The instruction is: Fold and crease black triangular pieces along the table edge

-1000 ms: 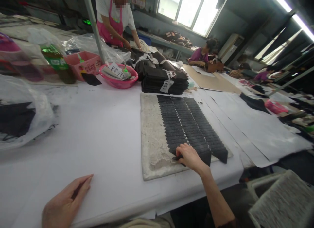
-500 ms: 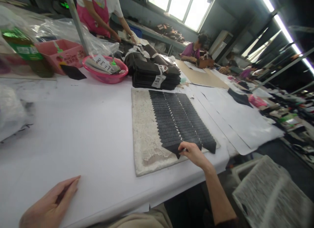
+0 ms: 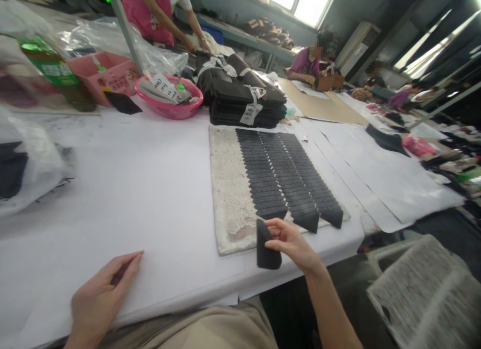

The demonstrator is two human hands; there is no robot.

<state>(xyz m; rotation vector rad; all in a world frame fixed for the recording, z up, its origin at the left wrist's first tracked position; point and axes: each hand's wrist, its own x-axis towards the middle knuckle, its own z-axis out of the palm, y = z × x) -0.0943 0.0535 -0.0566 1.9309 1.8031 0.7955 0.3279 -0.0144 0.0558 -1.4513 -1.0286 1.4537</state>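
Between the thumb and fingers of my right hand (image 3: 287, 241) is a small black flat piece (image 3: 266, 246), held up at the front edge of a grey board (image 3: 230, 199). Its material I cannot tell for sure; it looks like leather or stiff fabric. On the board lie three columns of overlapping black pieces (image 3: 280, 173) with zigzag edges and pale gaps between the columns. My left hand (image 3: 108, 289) is over the white table covering (image 3: 169, 199) at the lower left, thumb and fingertips pressed together, with nothing visible in them.
Behind the board stands a tied stack of black pieces (image 3: 246, 106) with a tag. Left of it are a pink basin (image 3: 169, 106), a pink box (image 3: 107, 78) and a green-labelled bottle (image 3: 56, 73). A plastic bag (image 3: 41, 163) lies far left. Co-workers (image 3: 306, 63) work beyond.
My right hand has lifted one black piece off the near end of the left column and drawn it toward me. My left hand has shifted rightward in view, still pinched. The view has turned slightly.
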